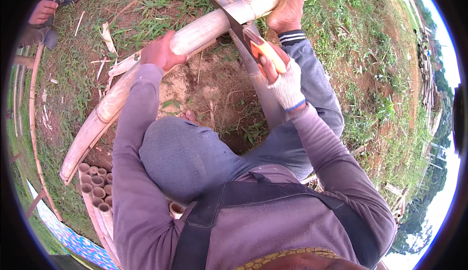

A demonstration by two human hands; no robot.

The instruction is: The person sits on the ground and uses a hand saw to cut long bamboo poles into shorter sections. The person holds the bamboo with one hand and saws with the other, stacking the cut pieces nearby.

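A thick, pale bamboo pole (110,105) runs from the lower left to the upper right in front of me. My left hand (164,51) is bare and wraps over it, thumb toward the right. My right hand (282,75), in a white knit glove that leaves fingers uncovered, grips the orange handle of a handsaw (236,25). Its blade lies across the pole, to the right of my left hand. Beneath, a second bamboo pole (261,92) crosses under the first. My bare foot (287,10) rests against the upper pole, right of the blade.
Cut bamboo tubes (98,192) stand bundled at the lower left. Sawdust (175,88) covers soil below the pole. Another person's hand (43,12) shows at the upper left. A thin bamboo rail (34,123) stands along the left, and stacked poles (429,70) lie far right.
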